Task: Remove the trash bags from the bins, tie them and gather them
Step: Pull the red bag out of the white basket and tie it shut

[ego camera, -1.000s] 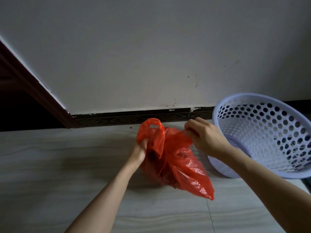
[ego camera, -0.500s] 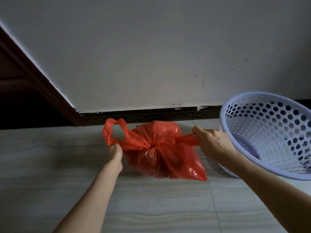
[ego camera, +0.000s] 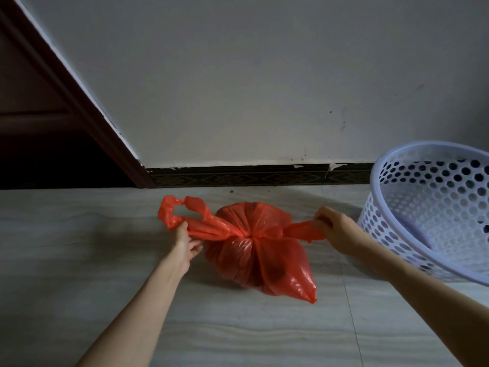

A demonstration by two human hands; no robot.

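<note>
Handles pulled wide apart now, and the knot cinches down on the bag (ego camera: 260, 250), which sits on the floor. Left hand (ego camera: 185, 243) and right hand (ego camera: 334, 229) each grip a handle. Bin (ego camera: 434, 207) crowds the right; open floor left and toward the camera.
</note>
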